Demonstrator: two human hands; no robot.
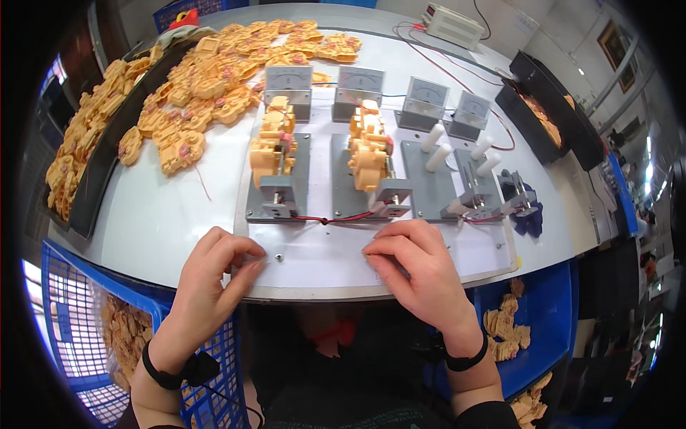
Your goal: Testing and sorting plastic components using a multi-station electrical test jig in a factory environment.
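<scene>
My left hand (218, 275) rests at the table's front edge, its fingers bent and a gap between them and the thumb, holding nothing. My right hand (421, 268) lies opposite, fingertips near the white sheet, thumb apart and nothing in it. Beyond them, a yellow plastic gear assembly (273, 146) is seated on the left grey test fixture (301, 168). A second yellow gear assembly (369, 146) sits on the middle grey fixture (341, 175). Behind these stand a left panel meter (289, 80) and another panel meter (359, 84). Red and black wires (325, 220) link the fixtures' front brackets.
Yellow assemblies (207, 79) are heaped at the back left, beside a full black tray (103, 171). To the right, a grey fixture with white pegs (437, 157) stands near dark blue cloth (527, 214). Blue crates (153, 304) flank me. A power supply (454, 27) sits far back.
</scene>
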